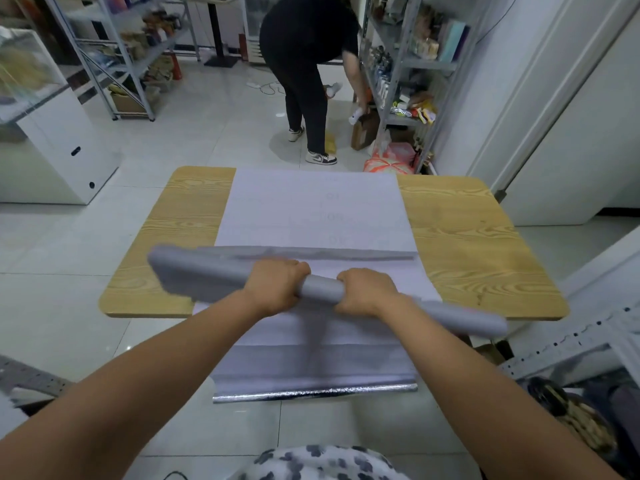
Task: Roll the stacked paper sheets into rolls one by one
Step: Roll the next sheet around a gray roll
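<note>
The white tile floor (pixel 207 140) fills most of the room. Metal shelves (pixel 415 64) full of small things stand at the back on the right, and more shelves (pixel 114 46) stand on the left. A person in black clothes (pixel 308 46) bends down beside the right shelves.

A wooden table (pixel 467 244) stands in the middle. The stacked paper sheets (pixel 311 209) lie flat down the middle of the table, from the far edge to the near edge. They hang over the near edge, and a shiny silver strip (pixel 311 393) shows at the bottom of the hanging part. One fold or lifted edge runs across the stack, just past the hands.

A long grey paper roll (pixel 323 289) is held over the sheets, near the front of the table. It lies slanted, with its left end farther away. The left end looks wider and blurry. The right end pokes out past the near right side of the stack.

The left hand (pixel 277 287) grips the roll near its middle, fingers curled around it. The right hand (pixel 367 292) grips it just beside the left, fingers wrapped around too.
</note>
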